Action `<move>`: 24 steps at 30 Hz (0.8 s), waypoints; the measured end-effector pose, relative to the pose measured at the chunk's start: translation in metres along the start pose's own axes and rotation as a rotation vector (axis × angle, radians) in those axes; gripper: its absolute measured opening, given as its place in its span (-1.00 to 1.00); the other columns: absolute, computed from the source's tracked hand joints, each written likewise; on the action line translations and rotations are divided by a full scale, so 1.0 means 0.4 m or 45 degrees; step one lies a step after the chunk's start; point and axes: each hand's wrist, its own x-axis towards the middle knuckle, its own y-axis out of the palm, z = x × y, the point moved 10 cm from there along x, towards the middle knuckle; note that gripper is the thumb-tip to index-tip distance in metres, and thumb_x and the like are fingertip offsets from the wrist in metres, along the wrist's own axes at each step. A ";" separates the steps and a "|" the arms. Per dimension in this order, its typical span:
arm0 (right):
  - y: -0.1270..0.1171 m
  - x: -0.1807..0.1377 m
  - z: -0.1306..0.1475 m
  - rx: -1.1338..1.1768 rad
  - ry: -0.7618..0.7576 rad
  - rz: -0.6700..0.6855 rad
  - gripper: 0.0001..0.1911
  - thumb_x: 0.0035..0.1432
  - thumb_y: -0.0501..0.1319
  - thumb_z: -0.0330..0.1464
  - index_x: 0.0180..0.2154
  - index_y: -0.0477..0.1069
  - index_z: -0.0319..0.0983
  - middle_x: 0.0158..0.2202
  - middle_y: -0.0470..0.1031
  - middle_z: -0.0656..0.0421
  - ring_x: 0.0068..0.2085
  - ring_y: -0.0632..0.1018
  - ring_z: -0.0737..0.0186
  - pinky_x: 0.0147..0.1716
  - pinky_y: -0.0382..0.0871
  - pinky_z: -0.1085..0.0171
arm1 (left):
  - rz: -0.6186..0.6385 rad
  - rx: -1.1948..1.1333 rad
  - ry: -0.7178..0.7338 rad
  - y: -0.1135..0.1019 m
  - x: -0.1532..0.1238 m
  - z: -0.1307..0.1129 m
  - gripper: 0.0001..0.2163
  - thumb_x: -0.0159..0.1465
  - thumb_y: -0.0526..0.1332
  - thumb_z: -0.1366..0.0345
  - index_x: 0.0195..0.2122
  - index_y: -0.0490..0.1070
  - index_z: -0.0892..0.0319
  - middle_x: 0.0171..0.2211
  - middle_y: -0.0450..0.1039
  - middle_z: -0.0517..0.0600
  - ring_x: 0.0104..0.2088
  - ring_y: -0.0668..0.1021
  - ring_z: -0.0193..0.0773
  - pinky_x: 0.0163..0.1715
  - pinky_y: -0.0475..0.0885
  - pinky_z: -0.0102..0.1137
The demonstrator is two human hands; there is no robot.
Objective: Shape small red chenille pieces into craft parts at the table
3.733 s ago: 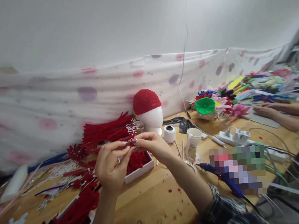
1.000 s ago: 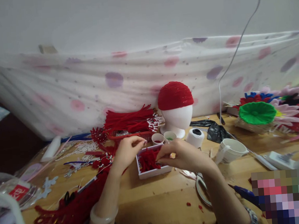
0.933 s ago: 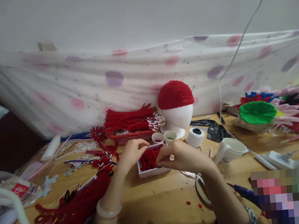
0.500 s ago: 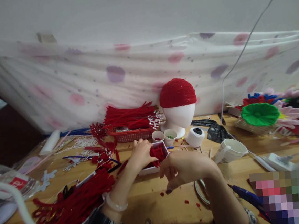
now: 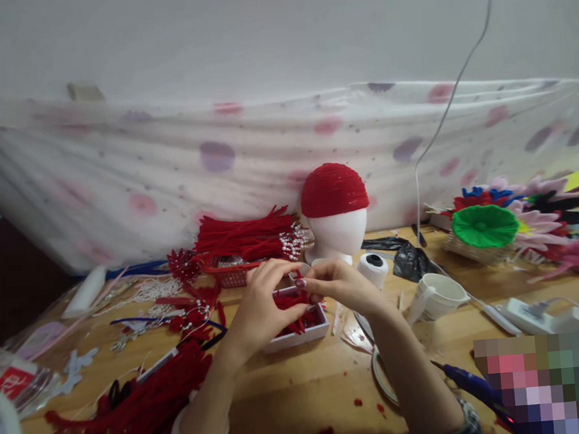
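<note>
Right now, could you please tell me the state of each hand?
Left hand: pinched shut above the white box, contents unclear.
Right hand: pinched shut, meeting the left hand, contents unclear.

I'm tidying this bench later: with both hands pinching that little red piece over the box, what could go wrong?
1. The small red piece, pinched between the left hand and right hand, could slip and get lost among the red bits in the white box below.
2. The right forearm passes close to the white cup; a sideways swing might tip it.
</note>
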 end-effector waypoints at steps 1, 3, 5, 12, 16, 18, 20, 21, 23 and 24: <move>0.003 -0.001 0.000 0.067 0.009 0.009 -0.61 0.07 0.28 -0.08 -0.50 0.45 -0.30 -0.58 0.40 0.21 -0.52 0.38 0.36 -0.52 0.19 0.36 | -0.009 -0.032 -0.001 -0.005 -0.003 -0.003 -0.49 0.03 0.39 0.39 0.05 0.38 0.08 -0.01 0.46 0.02 0.03 0.45 -0.11 0.07 0.28 -0.19; 0.007 -0.003 0.004 0.137 0.005 0.016 -0.60 0.02 0.32 -0.07 -0.50 0.44 -0.30 -0.59 0.40 0.22 -0.53 0.37 0.38 -0.52 0.18 0.36 | -0.008 -0.108 0.003 -0.010 -0.006 -0.006 -0.45 0.03 0.40 0.38 0.08 0.37 0.08 0.00 0.45 0.03 0.03 0.45 -0.12 0.08 0.30 -0.19; 0.008 -0.004 0.009 0.175 -0.003 0.008 -0.60 -0.01 0.35 -0.06 -0.50 0.44 -0.30 -0.61 0.39 0.23 -0.55 0.36 0.39 -0.53 0.17 0.36 | -0.008 -0.209 0.018 -0.015 -0.007 -0.007 -0.48 0.04 0.40 0.37 0.06 0.40 0.08 -0.01 0.44 0.03 0.03 0.45 -0.12 0.08 0.33 -0.21; 0.002 -0.010 0.035 0.329 -0.072 -0.088 -0.60 0.03 0.33 -0.06 -0.49 0.46 -0.29 -0.63 0.41 0.23 -0.57 0.37 0.40 -0.53 0.20 0.37 | -0.147 -0.660 0.034 -0.051 -0.009 0.008 -0.62 0.10 0.38 0.36 -0.02 0.51 0.00 -0.09 0.43 0.02 -0.07 0.52 -0.20 -0.07 0.47 -0.32; 0.012 -0.028 0.082 0.413 -0.216 -0.113 -0.61 0.06 0.31 -0.06 -0.48 0.43 -0.27 -0.60 0.41 0.24 -0.56 0.36 0.41 -0.55 0.22 0.38 | -0.287 -0.834 0.106 -0.080 -0.014 0.002 -0.71 0.11 0.37 0.43 -0.14 0.58 -0.01 -0.21 0.51 -0.01 -0.15 0.54 -0.28 -0.14 0.48 -0.42; 0.017 -0.040 0.109 0.401 -0.298 -0.119 -0.65 0.07 0.32 -0.09 -0.47 0.45 -0.26 -0.57 0.42 0.23 -0.54 0.38 0.39 -0.54 0.26 0.38 | -0.325 -0.885 0.126 -0.090 -0.017 -0.005 -0.74 0.12 0.36 0.45 -0.20 0.61 -0.02 -0.27 0.54 -0.03 -0.22 0.56 -0.31 -0.22 0.49 -0.47; 0.018 -0.053 0.130 0.369 -0.358 -0.151 -0.67 0.07 0.32 -0.11 -0.46 0.47 -0.25 -0.55 0.44 0.21 -0.52 0.40 0.37 -0.54 0.29 0.37 | -0.352 -0.880 0.162 -0.102 -0.023 -0.020 -0.77 0.13 0.35 0.45 -0.24 0.62 -0.02 -0.33 0.56 -0.04 -0.30 0.57 -0.34 -0.32 0.49 -0.50; 0.018 -0.059 0.137 0.357 -0.372 -0.170 -0.68 0.07 0.32 -0.12 -0.47 0.48 -0.25 -0.55 0.44 0.21 -0.53 0.41 0.37 -0.55 0.29 0.36 | -0.371 -0.850 0.187 -0.109 -0.027 -0.028 -0.78 0.13 0.35 0.46 -0.25 0.62 -0.02 -0.35 0.56 -0.05 -0.33 0.57 -0.34 -0.35 0.48 -0.51; 0.017 -0.070 0.143 0.360 -0.365 -0.215 -0.70 0.09 0.32 -0.15 -0.48 0.48 -0.26 -0.58 0.43 0.21 -0.56 0.40 0.38 -0.57 0.28 0.37 | -0.426 -0.757 0.251 -0.125 -0.036 -0.049 -0.77 0.13 0.34 0.46 -0.25 0.62 -0.01 -0.38 0.57 -0.05 -0.36 0.56 -0.34 -0.39 0.47 -0.51; 0.017 -0.075 0.144 0.376 -0.354 -0.234 -0.71 0.09 0.32 -0.17 -0.48 0.48 -0.26 -0.60 0.43 0.22 -0.57 0.39 0.39 -0.58 0.27 0.38 | -0.459 -0.704 0.292 -0.133 -0.041 -0.060 -0.77 0.13 0.34 0.47 -0.24 0.62 -0.01 -0.38 0.57 -0.06 -0.36 0.56 -0.34 -0.38 0.47 -0.50</move>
